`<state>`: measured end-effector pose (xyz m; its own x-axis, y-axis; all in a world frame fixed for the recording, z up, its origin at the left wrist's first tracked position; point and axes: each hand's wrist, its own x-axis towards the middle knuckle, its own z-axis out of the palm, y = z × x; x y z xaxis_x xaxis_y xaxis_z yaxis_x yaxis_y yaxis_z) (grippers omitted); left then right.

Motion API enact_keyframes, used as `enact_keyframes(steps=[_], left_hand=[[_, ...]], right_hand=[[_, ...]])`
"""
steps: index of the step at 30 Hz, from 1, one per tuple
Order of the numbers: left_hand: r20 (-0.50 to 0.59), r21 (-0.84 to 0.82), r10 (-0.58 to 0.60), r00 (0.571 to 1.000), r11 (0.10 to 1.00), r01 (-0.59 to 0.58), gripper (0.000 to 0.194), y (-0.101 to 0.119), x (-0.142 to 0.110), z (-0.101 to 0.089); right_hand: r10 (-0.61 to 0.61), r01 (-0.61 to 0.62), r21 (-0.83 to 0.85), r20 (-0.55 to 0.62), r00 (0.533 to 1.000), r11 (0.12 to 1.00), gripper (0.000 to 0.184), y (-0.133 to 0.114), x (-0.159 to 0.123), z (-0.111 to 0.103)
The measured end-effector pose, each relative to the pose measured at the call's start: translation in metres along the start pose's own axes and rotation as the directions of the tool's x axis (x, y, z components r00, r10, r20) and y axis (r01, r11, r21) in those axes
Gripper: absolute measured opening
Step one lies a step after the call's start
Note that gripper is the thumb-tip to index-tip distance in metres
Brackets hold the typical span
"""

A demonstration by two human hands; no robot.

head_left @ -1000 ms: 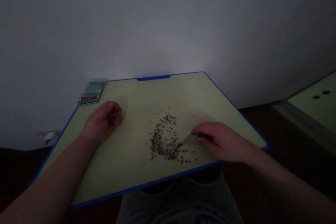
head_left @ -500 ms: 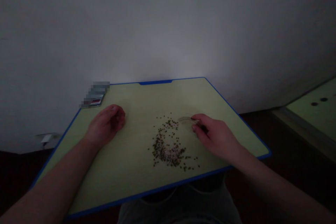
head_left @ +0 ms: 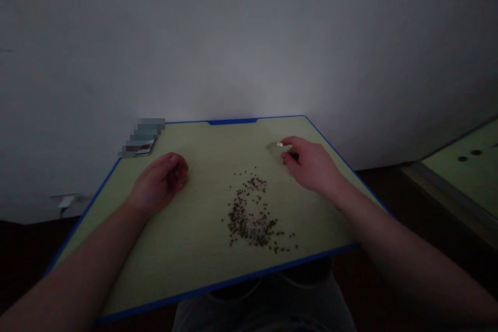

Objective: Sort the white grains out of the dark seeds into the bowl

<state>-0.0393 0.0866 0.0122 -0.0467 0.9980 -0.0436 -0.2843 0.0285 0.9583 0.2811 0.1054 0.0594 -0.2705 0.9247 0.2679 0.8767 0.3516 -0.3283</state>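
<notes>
My right hand (head_left: 311, 165) is above the right half of the board-like tabletop (head_left: 210, 155), thumb and fingers pinched on a thin curved shiny piece (head_left: 275, 146). It looks clear or silvery; its exact kind is too dim to tell. Its free end points left. Nearer to me than that hand lies a loose heap of small dark beans mixed with white rice-like grains (head_left: 251, 220), with strays around the edge. My left hand (head_left: 158, 181) rests on its side left of the heap, fingers curled in loosely, with nothing visible in them.
A flat phone-like object (head_left: 143, 140), partly blurred out, lies at the tabletop's far left corner. The blue-edged table stands against a grey wall (head_left: 241, 52). A white plug (head_left: 67, 202) is low on the left. A pale panel with dark holes (head_left: 469, 158) stands at right.
My right hand has moved away from me, toward the far side of the table, carrying the curved shiny piece clear of the heap. My left hand stays nearly in place.
</notes>
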Motion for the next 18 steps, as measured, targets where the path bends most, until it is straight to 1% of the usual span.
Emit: enact_keyframes(steps=[1,2,5,8,10,13,16,18], left_hand=[[-0.006,-0.001,-0.004,1.0,1.0,0.004,0.017,0.0,0.0,0.0],[-0.01,-0.002,-0.006,1.0,1.0,0.006,0.017,0.0,0.0,0.001],[-0.009,-0.004,-0.012,1.0,1.0,0.012,0.017,0.0,0.0,0.0],[-0.001,0.001,-0.004,1.0,1.0,0.004,0.018,0.0,0.0,0.0],[0.005,0.015,0.004,1.0,1.0,-0.004,0.018,0.0,0.0,0.0],[0.006,0.029,0.007,1.0,1.0,-0.008,0.019,0.0,0.0,0.0],[0.002,0.028,0.006,1.0,1.0,-0.006,0.018,0.001,0.0,0.0],[0.01,0.035,-0.007,1.0,0.999,0.006,0.019,0.001,0.0,0.0]], right_hand=[[0.023,-0.023,0.034,-0.001,1.0,0.999,0.027,0.009,0.004,-0.003],[0.037,-0.039,0.069,0.024,0.999,0.997,0.026,0.018,0.009,-0.004],[0.028,-0.042,0.148,0.094,0.995,0.988,0.023,0.034,0.023,-0.001],[0.022,-0.055,0.234,0.143,0.989,0.971,0.024,0.033,0.039,0.006],[-0.021,-0.042,0.297,0.207,0.978,0.954,0.029,0.028,0.05,0.009],[-0.152,0.061,0.32,0.268,0.951,0.945,0.035,0.024,0.063,0.009],[-0.255,0.196,0.239,0.25,0.934,0.951,0.034,0.029,0.073,0.01],[-0.287,0.243,0.195,0.244,0.926,0.95,0.036,0.034,0.081,0.013]])
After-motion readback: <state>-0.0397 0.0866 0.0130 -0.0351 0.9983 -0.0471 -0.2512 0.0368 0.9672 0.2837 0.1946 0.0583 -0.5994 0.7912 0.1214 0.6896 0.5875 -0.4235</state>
